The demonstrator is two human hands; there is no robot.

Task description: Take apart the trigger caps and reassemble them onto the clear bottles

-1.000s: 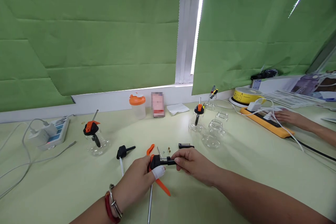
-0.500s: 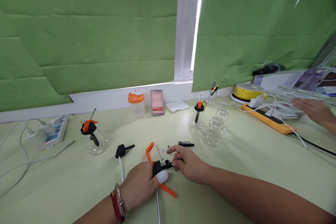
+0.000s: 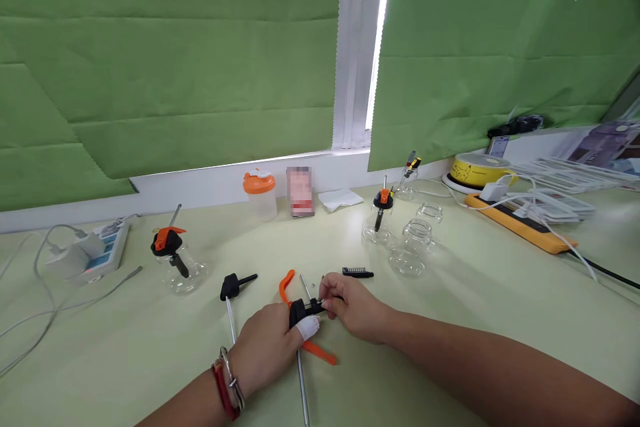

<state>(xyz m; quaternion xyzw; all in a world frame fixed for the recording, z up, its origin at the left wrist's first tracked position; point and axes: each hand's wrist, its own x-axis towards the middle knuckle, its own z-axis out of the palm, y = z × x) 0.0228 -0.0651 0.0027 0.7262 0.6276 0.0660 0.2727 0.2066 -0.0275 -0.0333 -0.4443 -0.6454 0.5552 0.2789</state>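
Observation:
My left hand (image 3: 273, 340), its thumb wrapped in white tape, grips a black clamp head (image 3: 297, 313) with a metal rod (image 3: 303, 390) running down toward me. An orange curved handle (image 3: 320, 352) passes beneath that hand. The fingers of my right hand (image 3: 353, 303) pinch the slim black end of the same clamp head. Just beyond lie a thin metal pin (image 3: 305, 285) and a black piece with a spring (image 3: 357, 273). To the left rests another black head (image 3: 231, 287) on a rod.
Glass jars with orange-black tops stand left (image 3: 183, 273) and right (image 3: 379, 230). Open glass jars (image 3: 407, 260), an orange-lidded cup (image 3: 261, 200), a pink box (image 3: 300, 193), white paper (image 3: 340, 199), a white power strip (image 3: 107, 253) and an orange one (image 3: 520, 223) surround the work area.
My right fingers have closed in on the black clamp end, the index finger now curled down. Another person's hand at the far right has gone out of view. The view has shifted slightly.

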